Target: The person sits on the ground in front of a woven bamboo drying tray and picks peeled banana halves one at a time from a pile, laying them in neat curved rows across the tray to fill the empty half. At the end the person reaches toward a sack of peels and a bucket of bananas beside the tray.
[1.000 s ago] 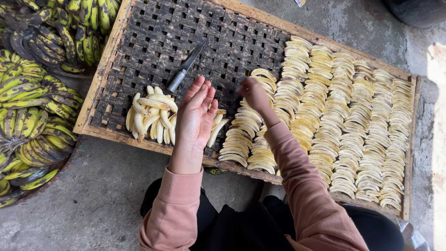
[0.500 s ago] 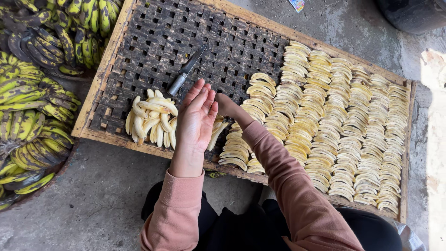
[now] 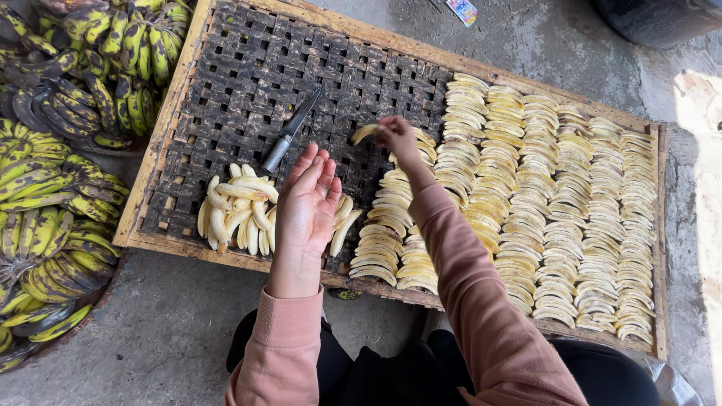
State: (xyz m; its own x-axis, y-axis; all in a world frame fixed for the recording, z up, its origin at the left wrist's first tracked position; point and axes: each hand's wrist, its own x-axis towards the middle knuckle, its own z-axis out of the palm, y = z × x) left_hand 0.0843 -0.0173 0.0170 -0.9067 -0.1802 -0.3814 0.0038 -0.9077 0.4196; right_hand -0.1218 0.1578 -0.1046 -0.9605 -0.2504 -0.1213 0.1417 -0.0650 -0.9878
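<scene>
One pale yellow peeled banana slice (image 3: 366,133) is now pinched in the right hand (image 3: 396,135), which has moved up from the near rows to the dark woven wooden tray (image 3: 248,68) — the left hand (image 3: 308,199) still hovers, fingers spread and empty, over the loose banana pile (image 3: 239,209).

Soft, even daylight here, shadows faint, everything sharp; and there's harsh sun glare blowing out the floor (image 3: 703,173) at the right edge.

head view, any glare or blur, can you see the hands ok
Head view: even daylight, soft shadows; glare only on the blown-out ground at the right edge. Left hand sharp; right hand and its banana slice slightly motion-soft.
</scene>
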